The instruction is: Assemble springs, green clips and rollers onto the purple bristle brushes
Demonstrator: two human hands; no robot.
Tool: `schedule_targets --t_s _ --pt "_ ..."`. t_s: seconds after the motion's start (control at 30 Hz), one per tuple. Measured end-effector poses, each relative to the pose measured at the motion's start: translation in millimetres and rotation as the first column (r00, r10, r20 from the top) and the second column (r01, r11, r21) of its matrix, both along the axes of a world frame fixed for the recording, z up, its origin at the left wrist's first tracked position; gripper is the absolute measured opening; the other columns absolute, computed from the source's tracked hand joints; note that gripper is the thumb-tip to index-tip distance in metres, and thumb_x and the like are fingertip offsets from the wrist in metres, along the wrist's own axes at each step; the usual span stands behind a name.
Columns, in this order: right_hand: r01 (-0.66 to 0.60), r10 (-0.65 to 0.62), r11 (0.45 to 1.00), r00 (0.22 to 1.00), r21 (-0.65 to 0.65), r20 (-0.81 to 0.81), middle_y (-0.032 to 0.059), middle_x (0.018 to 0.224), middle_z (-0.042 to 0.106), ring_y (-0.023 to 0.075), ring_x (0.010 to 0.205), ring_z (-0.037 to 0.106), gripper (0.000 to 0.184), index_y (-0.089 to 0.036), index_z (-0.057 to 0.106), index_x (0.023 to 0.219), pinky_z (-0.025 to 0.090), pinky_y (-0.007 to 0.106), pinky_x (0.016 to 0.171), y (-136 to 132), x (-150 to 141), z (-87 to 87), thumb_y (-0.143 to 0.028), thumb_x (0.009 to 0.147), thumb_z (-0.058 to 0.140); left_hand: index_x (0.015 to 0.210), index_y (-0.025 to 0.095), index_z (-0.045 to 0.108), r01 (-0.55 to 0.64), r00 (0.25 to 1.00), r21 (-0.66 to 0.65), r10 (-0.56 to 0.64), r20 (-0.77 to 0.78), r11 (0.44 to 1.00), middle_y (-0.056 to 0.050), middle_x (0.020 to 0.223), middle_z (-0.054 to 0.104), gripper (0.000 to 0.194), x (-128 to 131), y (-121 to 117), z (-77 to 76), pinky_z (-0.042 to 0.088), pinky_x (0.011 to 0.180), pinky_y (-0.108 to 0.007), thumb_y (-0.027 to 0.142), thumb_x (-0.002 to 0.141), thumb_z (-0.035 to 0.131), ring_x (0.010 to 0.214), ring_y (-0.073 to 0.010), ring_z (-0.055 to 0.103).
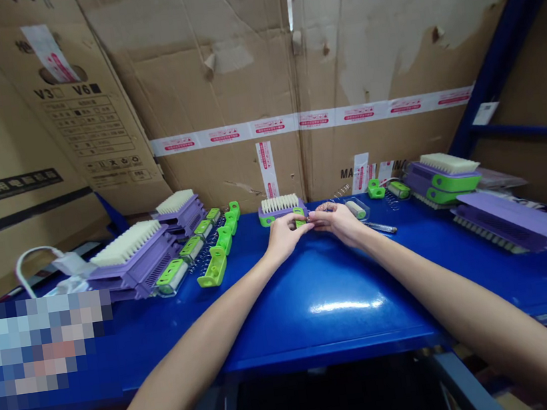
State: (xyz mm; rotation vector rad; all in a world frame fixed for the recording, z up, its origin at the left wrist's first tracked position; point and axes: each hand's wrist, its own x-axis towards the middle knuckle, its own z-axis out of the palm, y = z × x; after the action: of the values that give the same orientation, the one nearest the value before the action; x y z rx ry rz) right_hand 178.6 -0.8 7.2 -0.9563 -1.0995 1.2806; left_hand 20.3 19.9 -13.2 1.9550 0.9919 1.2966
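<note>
At the middle of the blue table, my left hand (285, 236) is closed, its fingers gripping a small green piece (299, 214). Close against it, my right hand (337, 222) pinches at the same spot; whatever is between its fingertips is too small to make out. Just behind my left hand stands a purple brush block (281, 205) with pale bristles and a green end. A thin coil spring (341, 191) shows beyond my right hand. Beside that hand lie a clear case with a white-and-green part (356, 209) and a slim screwdriver-like tool (381, 226).
To the left are stacked purple brush blocks (126, 258), a row of green-topped clear pieces (172, 275), springs and green brackets (212, 267). More purple blocks (512, 217) lie right. A white cable (22, 265) runs at far left; cardboard (218, 91) walls the back.
</note>
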Motion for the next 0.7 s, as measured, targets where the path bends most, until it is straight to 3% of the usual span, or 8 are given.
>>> schedule_targets --t_s 0.13,0.37,0.7 --pt "-0.009 0.009 1.0 1.0 0.006 -0.021 0.0033 0.069 0.068 0.0151 0.064 0.065 0.036 -0.019 0.053 0.07 0.053 0.027 0.065 -0.2 1.1 1.3 -0.026 0.053 0.084 0.096 0.012 0.069 0.008 1.0 -0.026 -0.008 0.011 1.0 -0.006 0.078 0.072 0.032 -0.2 1.1 0.8 0.053 0.066 -0.027 0.031 0.071 0.073 0.07 -0.0168 0.067" --pt "0.016 -0.015 0.999 1.0 0.034 -0.02 0.0014 0.065 0.066 0.0145 0.064 0.064 0.04 -0.018 0.053 0.069 0.052 0.027 0.065 -0.3 0.1 1.3 -0.026 0.048 0.086 0.119 0.009 0.061 0.072 0.997 -0.054 -0.072 -0.004 0.996 -0.014 0.111 0.069 0.044 1.4 -2.5 4.5 0.054 0.086 -0.033 0.02 0.077 0.065 0.094 -0.0213 0.069" --pt "0.089 -0.105 0.989 0.986 0.12 0.133 -0.0019 0.063 0.062 0.0133 0.062 0.061 0.047 -0.019 0.053 0.069 0.051 0.025 0.06 0.9 -5.4 -3.9 -0.032 0.042 0.088 0.107 0.011 0.068 -0.076 0.995 0.067 0.08 -0.063 0.995 -0.007 0.084 0.074 0.031 1.6 -5.0 4.1 0.056 0.071 -0.028 0.016 0.08 0.055 0.071 -0.0166 0.069"
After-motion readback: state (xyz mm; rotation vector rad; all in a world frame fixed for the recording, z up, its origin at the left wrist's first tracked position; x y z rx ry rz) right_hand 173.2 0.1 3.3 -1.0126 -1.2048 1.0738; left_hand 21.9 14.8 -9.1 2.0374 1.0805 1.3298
